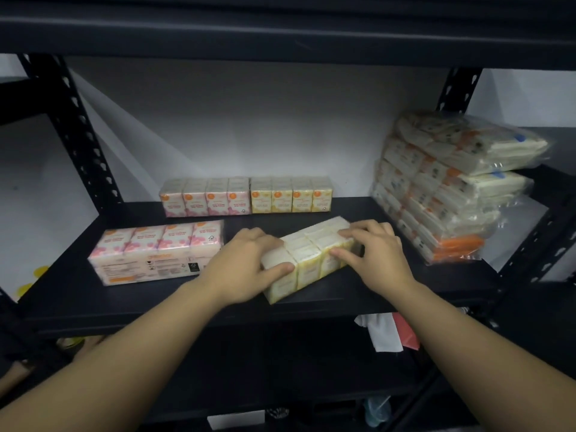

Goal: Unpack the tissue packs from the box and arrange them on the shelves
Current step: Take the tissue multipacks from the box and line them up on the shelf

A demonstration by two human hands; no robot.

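Observation:
A yellow tissue pack (308,260) lies at an angle near the front of the black shelf (358,297). My left hand (249,263) grips its near left end, thumb along the front face. My right hand (374,251) grips its far right end with fingers over the top. A pink tissue pack (156,254) lies flat to the left. At the back stand an upright pink pack (205,198) and an upright yellow pack (291,196), side by side. The box is not in view.
A tall stack of wrapped tissue bundles (452,188) fills the shelf's right end. Black perforated uprights (78,132) frame the bay, and an upper shelf (280,29) hangs overhead. Below, a lower shelf holds a white and red item (389,332).

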